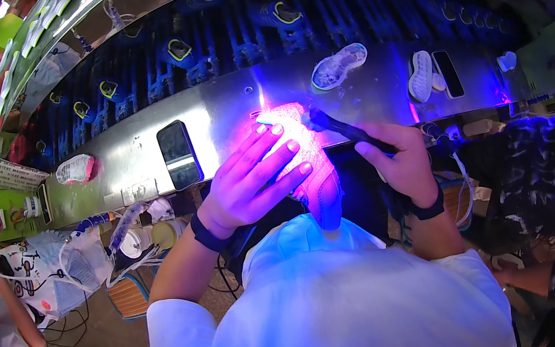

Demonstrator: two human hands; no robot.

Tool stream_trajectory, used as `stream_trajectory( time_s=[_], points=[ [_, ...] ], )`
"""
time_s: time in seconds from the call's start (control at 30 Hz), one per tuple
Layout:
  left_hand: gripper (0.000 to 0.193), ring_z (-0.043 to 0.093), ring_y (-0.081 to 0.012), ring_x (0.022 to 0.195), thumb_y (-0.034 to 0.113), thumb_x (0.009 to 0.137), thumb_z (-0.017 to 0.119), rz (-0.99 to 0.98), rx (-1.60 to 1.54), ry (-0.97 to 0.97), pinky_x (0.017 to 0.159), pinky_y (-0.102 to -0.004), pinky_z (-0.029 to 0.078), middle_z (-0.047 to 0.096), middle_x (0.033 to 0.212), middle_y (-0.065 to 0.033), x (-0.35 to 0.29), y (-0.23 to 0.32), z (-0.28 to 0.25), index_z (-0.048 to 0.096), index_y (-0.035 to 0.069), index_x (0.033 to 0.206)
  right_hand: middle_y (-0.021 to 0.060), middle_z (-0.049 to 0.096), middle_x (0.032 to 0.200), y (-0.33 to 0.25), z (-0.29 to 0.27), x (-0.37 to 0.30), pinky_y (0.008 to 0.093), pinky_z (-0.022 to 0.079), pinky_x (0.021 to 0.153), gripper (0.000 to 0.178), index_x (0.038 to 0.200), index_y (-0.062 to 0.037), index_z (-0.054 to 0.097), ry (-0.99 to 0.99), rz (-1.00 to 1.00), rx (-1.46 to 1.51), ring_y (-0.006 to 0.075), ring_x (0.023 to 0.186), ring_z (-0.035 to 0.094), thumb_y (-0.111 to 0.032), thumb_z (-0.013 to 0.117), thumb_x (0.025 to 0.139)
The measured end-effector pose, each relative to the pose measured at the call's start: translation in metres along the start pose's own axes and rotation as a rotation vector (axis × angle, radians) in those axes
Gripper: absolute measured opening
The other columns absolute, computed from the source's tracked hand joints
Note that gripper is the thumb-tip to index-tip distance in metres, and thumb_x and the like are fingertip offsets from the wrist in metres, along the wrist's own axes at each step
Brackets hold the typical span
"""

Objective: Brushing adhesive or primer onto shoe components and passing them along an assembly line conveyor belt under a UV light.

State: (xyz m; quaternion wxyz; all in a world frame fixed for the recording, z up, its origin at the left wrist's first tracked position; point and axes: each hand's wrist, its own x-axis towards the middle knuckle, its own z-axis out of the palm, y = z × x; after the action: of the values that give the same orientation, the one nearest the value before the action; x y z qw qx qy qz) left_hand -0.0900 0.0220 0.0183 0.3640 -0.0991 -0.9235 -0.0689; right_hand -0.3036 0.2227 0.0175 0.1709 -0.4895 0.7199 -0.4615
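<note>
A light-coloured shoe (318,178) is in front of my chest, its toe toward the bench and lit by a strong violet-pink glare. My left hand (249,178) grips it from the left, fingers lying across its upper. In my right hand (402,157) is a dark-handled brush (351,131); its head is at the shoe's right side near the toe. The glare washes out the surface there, so I cannot tell whether the bristles touch it.
Across the metal bench (223,102) lie a phone (179,155), a white shoe sole (339,67), another pair of soles (421,76) and a second phone (448,74). Behind runs a rack with several dark blue shoes (278,15). People sit close on both sides.
</note>
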Motion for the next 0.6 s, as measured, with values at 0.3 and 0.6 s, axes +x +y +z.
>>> stream_trajectory(
  time_s=[0.3,0.6],
  points=[
    [0.032,0.063,-0.0345,0.121,0.016,0.086,0.067,-0.037,-0.02,-0.056,0.105,-0.0494,0.052,0.065,0.13,-0.0114,0.004,-0.007,0.011,0.074,0.015,0.117,0.0052,0.071,0.085,0.023,-0.019,-0.028,0.0247,0.05,0.064,0.032,0.117,0.0044,0.071,-0.175,0.138,0.353,0.0109,0.068,0.063,-0.008,0.075,0.088],
    [0.037,0.063,-0.0372,0.121,0.01,0.08,0.069,-0.178,-0.05,-0.056,0.102,-0.0498,0.053,0.065,0.128,-0.0136,0.011,-0.002,0.038,0.074,0.014,0.117,0.006,0.075,0.09,0.034,-0.025,-0.029,0.0249,0.051,0.075,0.032,0.117,0.0006,0.072,-0.095,0.303,0.315,0.0104,0.082,0.066,-0.013,0.077,0.088]
  ],
)
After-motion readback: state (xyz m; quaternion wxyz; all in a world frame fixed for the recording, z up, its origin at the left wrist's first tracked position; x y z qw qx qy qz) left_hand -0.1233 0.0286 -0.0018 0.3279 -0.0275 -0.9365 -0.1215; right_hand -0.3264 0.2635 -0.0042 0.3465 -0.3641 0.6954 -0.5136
